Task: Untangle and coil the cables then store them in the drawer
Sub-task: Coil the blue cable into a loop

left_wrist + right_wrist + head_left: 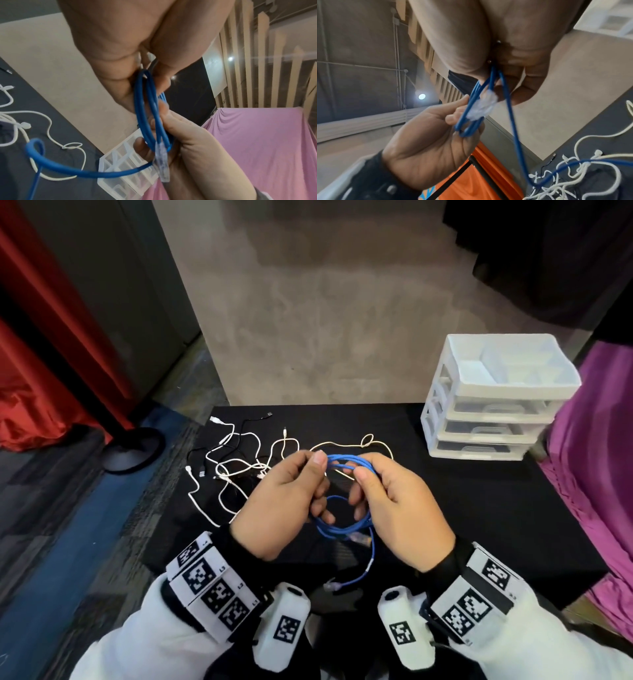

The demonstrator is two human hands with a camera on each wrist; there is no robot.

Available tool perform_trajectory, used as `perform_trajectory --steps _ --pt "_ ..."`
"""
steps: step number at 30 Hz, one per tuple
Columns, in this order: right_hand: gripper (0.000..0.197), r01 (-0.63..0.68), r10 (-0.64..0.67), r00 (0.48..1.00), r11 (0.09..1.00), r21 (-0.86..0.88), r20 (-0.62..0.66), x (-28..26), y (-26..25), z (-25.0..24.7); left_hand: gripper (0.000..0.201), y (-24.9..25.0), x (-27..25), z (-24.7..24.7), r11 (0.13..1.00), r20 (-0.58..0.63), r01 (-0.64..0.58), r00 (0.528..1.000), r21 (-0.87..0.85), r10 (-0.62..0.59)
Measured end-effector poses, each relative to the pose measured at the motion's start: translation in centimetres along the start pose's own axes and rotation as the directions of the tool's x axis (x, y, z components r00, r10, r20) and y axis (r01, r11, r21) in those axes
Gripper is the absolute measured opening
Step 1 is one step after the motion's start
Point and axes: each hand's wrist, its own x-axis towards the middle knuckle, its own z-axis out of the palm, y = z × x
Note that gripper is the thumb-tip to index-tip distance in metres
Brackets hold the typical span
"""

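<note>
Black worktop (462, 508) standing against a beige wall (308, 320)

Red curtain (41, 371) hanging at left, pink cloth (603, 440) draping at right; a ceiling lamp (421, 96) is glowing above.

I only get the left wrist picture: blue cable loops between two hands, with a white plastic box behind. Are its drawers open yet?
Observer: No. The head view shows the drawer unit with three drawers, all pushed in.
Operator: Where does the blue tail go that leaves the bottom of my picture?
Observer: The blue cable hangs below the left hand and right hand. It ends in a clear plug low between the wrists.
Operator: Are only white ones left on the table?
Observer: No. A black cable is tangled among the white cables on the table.
</note>
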Motion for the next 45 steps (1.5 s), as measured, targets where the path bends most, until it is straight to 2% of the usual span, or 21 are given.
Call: perform_trajectory --steps 3,6,9,11,13,15,17,19,21,25,28,31,33,37,39,42,45 --pt "0.026 -0.024 0.024 1.000 0.997 0.080 0.003 0.0 -0.2 0.0 0.040 -0.1 -0.2 -0.3 0.989 0.071 0.119 0.991 -0.091 -0.112" --pt "0.026 -0.120 0.102 0.992 0.941 0.318 0.072 -0.2 0.1 0.5 0.034 0.1 -0.3 -0.6 0.957 0.128 0.186 0.979 -0.224 -0.160" --pt "0.024 -0.170 0.117 0.982 0.887 0.430 0.147 -0.3 0.3 0.8 0.033 -0.1 -0.4 -0.5 0.961 0.045 0.158 0.987 -0.228 -0.152" --pt "0.018 -0.221 0.137 0.965 0.881 0.418 0.221 -0.4 0.5 0.7 0.034 -0.1 -0.2 -0.6 0.974 -0.033 0.102 0.993 -0.204 -0.111" --pt "0.015 -0.320 0.198 0.924 0.868 0.380 0.327 -0.7 0.7 0.4 0.035 0.0 0.0 -1.0 0.979 -0.085 0.064 0.993 -0.196 -0.082" --pt "0.025 -0.410 0.274 0.877 0.854 0.320 0.394 -0.9 1.0 0.1 0.035 -0.1 0.0 -1.2 0.980 -0.116 0.049 0.991 -0.192 -0.073" --pt "0.029 -0.465 0.324 0.866 0.799 0.380 0.380 -0.9 1.1 0.2 0.035 -0.6 0.0 -1.3 0.976 -0.148 0.046 0.986 -0.214 -0.079" --pt "0.022 -0.460 0.348 0.886 0.738 0.493 0.307 -0.7 0.8 0.4 0.035 -1.3 0.0 -1.0 0.963 -0.182 0.055 0.977 -0.265 -0.107" --pt "0.017 -0.429 0.368 0.903 0.716 0.551 0.224 -0.6 0.7 0.6 0.035 -1.8 0.0 -0.6 0.948 -0.222 0.065 0.965 -0.312 -0.139" --pt "0.017 -0.333 0.344 0.934 0.743 0.581 0.096 -0.6 0.9 1.5 0.038 -2.8 -0.3 0.2 0.976 -0.328 0.074 0.934 -0.205 -0.139" --pt "0.018 -0.282 0.301 0.951 0.763 0.581 0.065 -1.0 0.9 1.7 0.038 -2.9 -0.4 0.3 0.937 -0.285 0.133 0.930 -0.322 -0.230" --pt "0.020 -0.278 0.270 0.956 0.724 0.631 0.111 -1.4 0.8 1.6 0.036 -2.4 -0.4 0.2 0.839 -0.207 0.132 0.938 -0.528 -0.278" --pt "0.019 -0.291 0.271 0.953 0.702 0.650 0.134 -1.6 0.8 1.5 0.035 -2.6 -0.3 0.3 0.824 -0.223 0.087 0.942 -0.560 -0.251" --pt "0.019 -0.313 0.292 0.945 0.690 0.653 0.144 -1.6 0.9 1.2 0.018 -2.9 -0.2 0.5 0.887 -0.334 -0.020 0.930 -0.462 -0.153" --pt "0.018 -0.326 0.301 0.942 0.702 0.634 0.151 -1.6 1.2 1.0 0.019 -2.4 -0.2 0.7 0.892 -0.317 -0.026 0.939 -0.451 -0.132" --pt "0.017 -0.290 0.246 0.957 0.789 0.542 0.153 -1.5 1.8 0.4 0.035 -1.9 -0.4 0.6 0.938 -0.296 -0.036 0.953 -0.345 -0.073" --pt "0.016 -0.225 0.171 0.972 0.877 0.425 0.162 -1.3 1.6 -0.3 0.025 -1.3 -0.5 0.3 0.960 -0.277 -0.073 0.961 -0.270 -0.005"
